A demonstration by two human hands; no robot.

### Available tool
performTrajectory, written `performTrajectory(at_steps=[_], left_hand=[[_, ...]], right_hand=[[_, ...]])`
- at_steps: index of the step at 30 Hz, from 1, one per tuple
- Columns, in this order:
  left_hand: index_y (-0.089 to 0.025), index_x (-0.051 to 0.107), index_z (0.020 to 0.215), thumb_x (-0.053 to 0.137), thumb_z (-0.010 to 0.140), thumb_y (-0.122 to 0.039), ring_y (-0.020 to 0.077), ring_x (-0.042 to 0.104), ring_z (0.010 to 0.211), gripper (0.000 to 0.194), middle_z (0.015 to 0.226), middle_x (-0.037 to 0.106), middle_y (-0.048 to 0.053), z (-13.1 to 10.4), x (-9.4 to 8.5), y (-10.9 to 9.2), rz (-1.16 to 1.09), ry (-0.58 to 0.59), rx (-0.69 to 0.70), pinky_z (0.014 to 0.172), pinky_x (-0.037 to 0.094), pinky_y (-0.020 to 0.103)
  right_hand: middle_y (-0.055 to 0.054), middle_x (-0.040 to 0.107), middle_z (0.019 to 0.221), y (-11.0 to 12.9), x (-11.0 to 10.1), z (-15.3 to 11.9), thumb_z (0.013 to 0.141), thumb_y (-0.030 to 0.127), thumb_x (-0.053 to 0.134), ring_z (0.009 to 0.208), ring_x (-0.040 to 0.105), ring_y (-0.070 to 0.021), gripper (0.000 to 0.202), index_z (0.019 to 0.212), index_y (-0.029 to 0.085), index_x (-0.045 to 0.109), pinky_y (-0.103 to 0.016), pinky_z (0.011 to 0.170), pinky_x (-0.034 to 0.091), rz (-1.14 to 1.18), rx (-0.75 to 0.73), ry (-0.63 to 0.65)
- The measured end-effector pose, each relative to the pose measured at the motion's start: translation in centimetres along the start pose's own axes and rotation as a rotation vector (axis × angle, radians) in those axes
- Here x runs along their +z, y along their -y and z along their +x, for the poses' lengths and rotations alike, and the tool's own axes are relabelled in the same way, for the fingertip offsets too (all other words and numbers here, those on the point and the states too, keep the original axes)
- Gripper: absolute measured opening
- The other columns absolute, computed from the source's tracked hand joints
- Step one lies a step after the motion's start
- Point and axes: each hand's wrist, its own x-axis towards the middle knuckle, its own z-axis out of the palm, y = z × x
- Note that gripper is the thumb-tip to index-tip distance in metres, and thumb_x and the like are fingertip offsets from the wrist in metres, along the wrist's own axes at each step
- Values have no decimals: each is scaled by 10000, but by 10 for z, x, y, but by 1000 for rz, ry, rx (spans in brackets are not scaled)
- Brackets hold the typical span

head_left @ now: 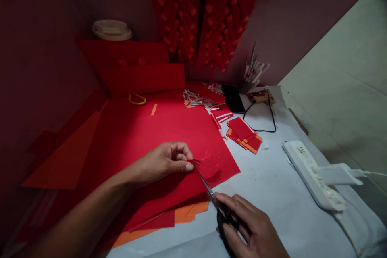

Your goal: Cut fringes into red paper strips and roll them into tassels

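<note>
My left hand (178,159) is closed in a pinch on a small piece of red paper, cut into fine fringe strands (203,162) that fan out to the right. In my right hand (248,221) I hold black-handled scissors (212,197), fingers in the loops. Their blades point up and left, with the tips at the fringe beside my left fingertips. Under both lies a large red paper sheet (157,129). Whether the blades are parted is hard to make out.
A white power strip (314,175) with a plugged-in charger lies at right. Red and orange paper pieces (243,133), a glue stick (217,125), paper scraps (196,98), a dark phone (233,98) and a pen holder (249,82) are farther back. A yellow scissor handle (137,100) shows at left.
</note>
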Motion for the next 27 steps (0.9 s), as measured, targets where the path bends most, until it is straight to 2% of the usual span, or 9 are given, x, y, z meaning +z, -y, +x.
performTrajectory(at_steps=[14,20,27], left_hand=[[-159,596,771,811,693,-340,77,428,573,292,635,584,-50,0,0,0,-5,-2,-34,556,250,230],[-153,602,809,766,759,-376,75,388,571,281,646,544,-50,-2,0,-1,22,-10,-21,557,235,232],[-142,602,788,773,747,-397,69,333,550,310,605,499,-61,-2,4,1,20,26,-13,538,196,235]], right_hand=[[-39,657,825,-1,-1,0,810,117,514,648,642,-178,492,1270,261,612,-259,551,545,-75,-71,-50],[-43,660,856,0,-2,0,821,116,519,670,653,-173,500,1294,259,592,-260,575,559,-63,-46,-21],[-45,660,885,0,-2,0,818,105,518,686,658,-172,515,1304,265,575,-254,582,565,-20,-34,8]])
